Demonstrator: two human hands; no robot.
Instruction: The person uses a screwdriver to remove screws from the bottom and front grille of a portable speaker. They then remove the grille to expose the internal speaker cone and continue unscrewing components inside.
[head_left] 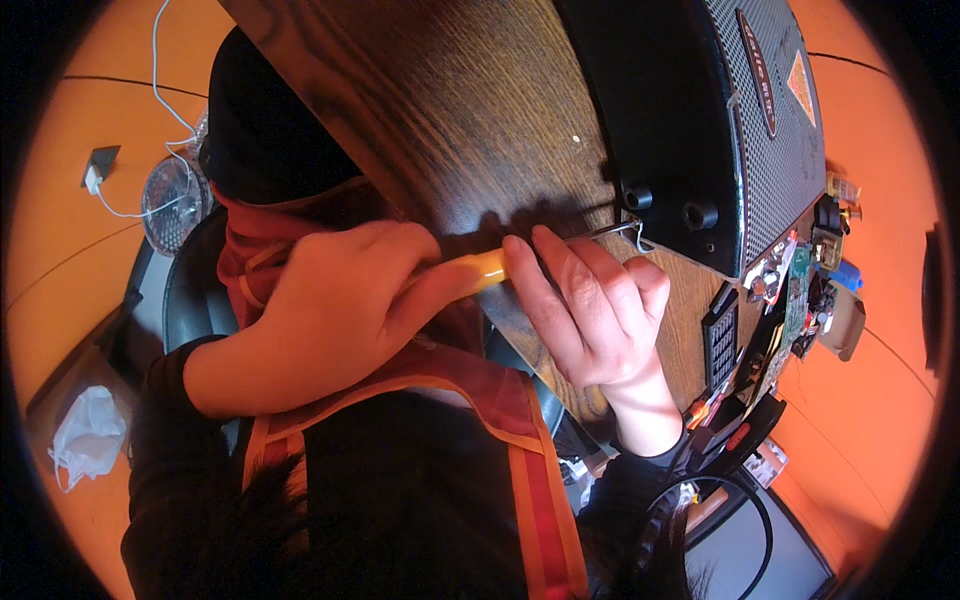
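My left hand [330,300] is closed around the yellow handle [486,270] of a screwdriver. Its thin metal shaft [595,234] points right, and the tip reaches the lower corner of a black box with a grey perforated grille [765,130]. My right hand [600,320] has its fingers curled at the shaft, fingertips by the front of the handle; part of the shaft is hidden behind them. A small bent metal piece [641,238] sits at the box corner beside the tip. Round black feet [700,214] stick out from the box's near side.
The box lies on a dark wood table [460,100]. To its right are a black keypad [721,340], a green circuit board [797,290] and a loop of black cable [765,510]. At the left stand a wire-mesh basket [175,200] and a white plastic bag [88,435].
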